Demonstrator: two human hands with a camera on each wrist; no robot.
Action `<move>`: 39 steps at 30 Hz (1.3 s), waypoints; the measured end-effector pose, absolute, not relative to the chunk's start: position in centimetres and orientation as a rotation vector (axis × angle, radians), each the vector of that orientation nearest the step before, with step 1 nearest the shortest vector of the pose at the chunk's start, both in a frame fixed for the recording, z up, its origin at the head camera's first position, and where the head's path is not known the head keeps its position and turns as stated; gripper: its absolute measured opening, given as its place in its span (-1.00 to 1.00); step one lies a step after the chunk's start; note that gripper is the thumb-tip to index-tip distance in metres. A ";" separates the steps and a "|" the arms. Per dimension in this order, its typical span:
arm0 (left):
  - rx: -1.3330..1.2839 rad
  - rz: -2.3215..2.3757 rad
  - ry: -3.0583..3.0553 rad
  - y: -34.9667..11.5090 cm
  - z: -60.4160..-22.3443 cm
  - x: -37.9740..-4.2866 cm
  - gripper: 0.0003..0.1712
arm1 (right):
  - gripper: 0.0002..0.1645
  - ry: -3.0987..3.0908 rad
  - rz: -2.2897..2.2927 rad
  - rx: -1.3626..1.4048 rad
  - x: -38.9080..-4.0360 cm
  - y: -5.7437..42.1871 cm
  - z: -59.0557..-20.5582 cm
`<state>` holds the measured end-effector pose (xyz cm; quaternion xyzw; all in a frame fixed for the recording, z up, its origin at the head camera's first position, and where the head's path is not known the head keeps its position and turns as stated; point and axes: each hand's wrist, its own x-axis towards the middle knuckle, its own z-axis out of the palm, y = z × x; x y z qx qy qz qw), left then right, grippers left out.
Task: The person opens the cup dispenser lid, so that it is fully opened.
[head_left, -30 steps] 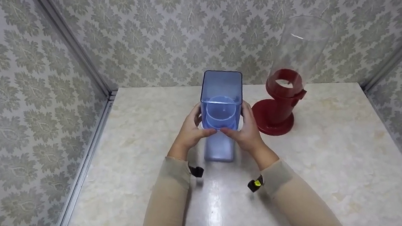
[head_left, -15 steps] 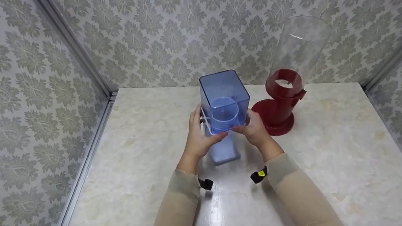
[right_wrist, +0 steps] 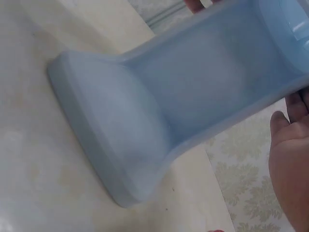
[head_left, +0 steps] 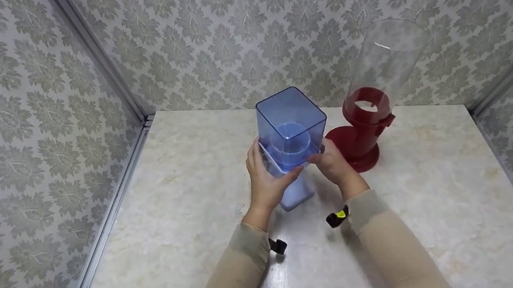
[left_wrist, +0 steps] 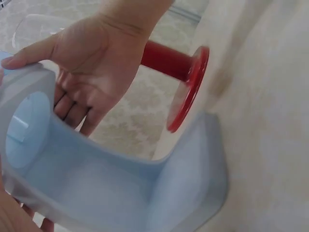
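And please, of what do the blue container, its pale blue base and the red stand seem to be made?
Blue container: probably glossy tinted plastic; its inside shows through it.
Pale blue base: likely opaque satin plastic; its rounded edges look moulded.
Red stand: perhaps glossy plastic, judging by its shine; painted metal is also possible.

The right hand (left_wrist: 96,63) is gripping the pale blue holder (left_wrist: 101,179) near its upper end, the left hand (left_wrist: 14,217) is clasping the opposite side, and beyond, a red stand (left_wrist: 174,63) is standing on the tabletop (left_wrist: 270,145).
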<state>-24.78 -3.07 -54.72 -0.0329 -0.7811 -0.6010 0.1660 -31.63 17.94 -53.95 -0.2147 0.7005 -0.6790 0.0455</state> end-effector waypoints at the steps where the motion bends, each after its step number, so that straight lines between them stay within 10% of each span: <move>1: -0.102 -1.739 -2.218 -3.2 -54.8 -24.7 0.73 | 0.62 2.106 -2.107 -0.637 -31.3 17.8 -54.0; 7: -0.263 -1.937 -2.144 -5.5 -54.3 -24.9 0.96 | 0.78 1.940 -2.387 -0.541 -28.3 16.4 -54.5; 17: -0.561 -2.297 -2.038 -9.6 -53.0 -29.7 0.73 | 0.96 2.724 -2.267 -0.490 -24.9 12.2 -49.8; 25: -0.511 -2.310 -2.133 -9.5 -53.9 -30.2 0.41 | 0.61 2.940 -2.112 -0.421 -24.7 11.1 -49.0; 39: -0.329 -2.331 -1.973 -7.8 -54.3 -27.5 0.30 | 0.57 2.616 -2.271 -0.582 -25.8 12.6 -50.1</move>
